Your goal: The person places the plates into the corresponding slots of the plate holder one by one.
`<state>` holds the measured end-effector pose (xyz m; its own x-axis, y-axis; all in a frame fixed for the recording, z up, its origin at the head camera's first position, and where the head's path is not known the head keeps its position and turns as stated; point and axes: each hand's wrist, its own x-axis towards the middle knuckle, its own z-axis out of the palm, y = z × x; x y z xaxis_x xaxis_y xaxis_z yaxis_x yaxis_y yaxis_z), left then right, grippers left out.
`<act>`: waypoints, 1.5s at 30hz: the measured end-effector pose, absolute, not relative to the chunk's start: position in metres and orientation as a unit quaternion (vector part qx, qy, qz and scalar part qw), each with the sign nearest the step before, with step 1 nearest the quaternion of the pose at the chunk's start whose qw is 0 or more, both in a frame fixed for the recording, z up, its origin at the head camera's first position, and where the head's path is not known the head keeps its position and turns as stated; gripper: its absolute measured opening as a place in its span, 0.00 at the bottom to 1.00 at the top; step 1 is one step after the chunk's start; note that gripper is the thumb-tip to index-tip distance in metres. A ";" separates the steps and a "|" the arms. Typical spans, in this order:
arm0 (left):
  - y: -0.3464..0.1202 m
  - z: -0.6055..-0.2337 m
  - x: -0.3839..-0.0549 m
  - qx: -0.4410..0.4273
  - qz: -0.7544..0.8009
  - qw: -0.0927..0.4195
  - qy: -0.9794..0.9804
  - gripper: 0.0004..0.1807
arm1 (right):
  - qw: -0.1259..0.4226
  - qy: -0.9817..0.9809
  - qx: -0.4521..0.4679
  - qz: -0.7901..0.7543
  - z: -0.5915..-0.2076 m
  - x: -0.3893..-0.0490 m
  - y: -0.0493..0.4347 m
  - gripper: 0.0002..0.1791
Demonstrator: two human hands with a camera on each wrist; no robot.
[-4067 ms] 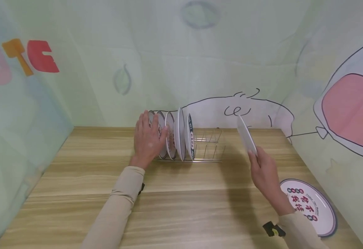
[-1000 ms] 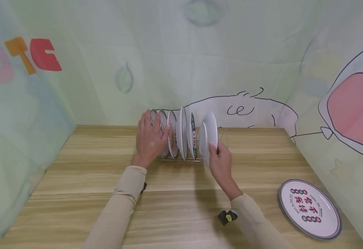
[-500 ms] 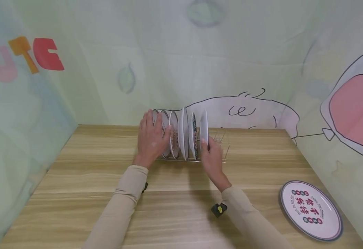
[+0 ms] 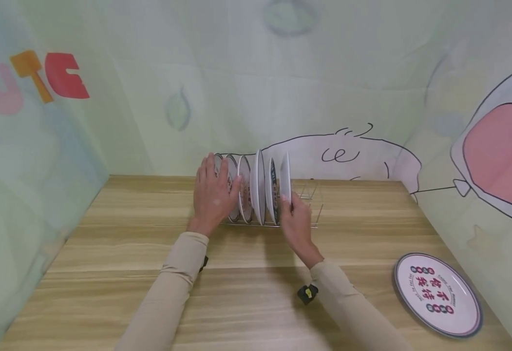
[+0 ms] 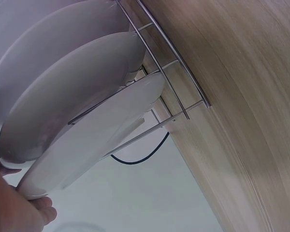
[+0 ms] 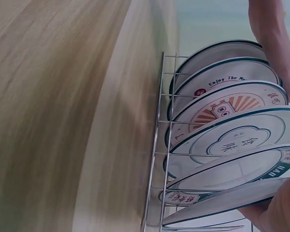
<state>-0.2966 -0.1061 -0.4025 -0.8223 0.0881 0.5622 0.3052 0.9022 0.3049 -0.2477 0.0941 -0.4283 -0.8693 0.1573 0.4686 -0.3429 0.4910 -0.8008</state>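
White plates with coloured rims stand on edge in a wire dish rack [image 4: 308, 209]. My left hand [image 4: 212, 195] holds the leftmost ones near their top rims, fingers stretched over them and thumb on the side facing right. In the left wrist view its fingertips hook over the rim of the nearest plate [image 5: 101, 130]. My right hand [image 4: 297, 219] pinches the front rim of a plate [image 4: 285, 175], thumb on one face. That plate stands nearly upright at the right end of the row, its lower edge at the rack wires, beside a green-banded plate [image 4: 273, 187].
Another plate [image 4: 437, 295] with red characters lies flat on the wooden table [image 4: 238, 302], at the front right. A few slots show at the rack's right end. Printed cloth [image 4: 220, 107] hangs behind and on both sides.
My right hand has carried its plate left from over the table into the rack, turning it nearly parallel to the row. My left hand has stayed on the leftmost plates.
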 end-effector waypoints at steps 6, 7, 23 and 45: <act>-0.107 -0.404 -0.297 -0.101 -0.196 0.270 -0.937 0.33 | 0.245 -0.826 0.073 0.503 -0.435 -0.245 0.095 0.16; -0.107 -0.404 -0.297 -0.100 -0.197 0.269 -0.938 0.34 | 0.245 -0.825 0.076 0.503 -0.436 -0.245 0.095 0.16; -0.107 -0.404 -0.295 -0.101 -0.199 0.270 -0.937 0.34 | 0.207 -0.840 0.090 0.494 -0.436 -0.244 0.104 0.18; -0.106 -0.402 -0.297 -0.100 -0.205 0.268 -0.936 0.33 | 0.114 -0.885 0.030 0.450 -0.428 -0.211 0.174 0.31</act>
<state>-0.2966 -0.1058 -0.4023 -0.8361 0.0775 0.5430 0.2975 0.8958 0.3303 -0.2109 0.1738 -0.4280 -0.9720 0.0489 0.2297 -0.1566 0.5938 -0.7892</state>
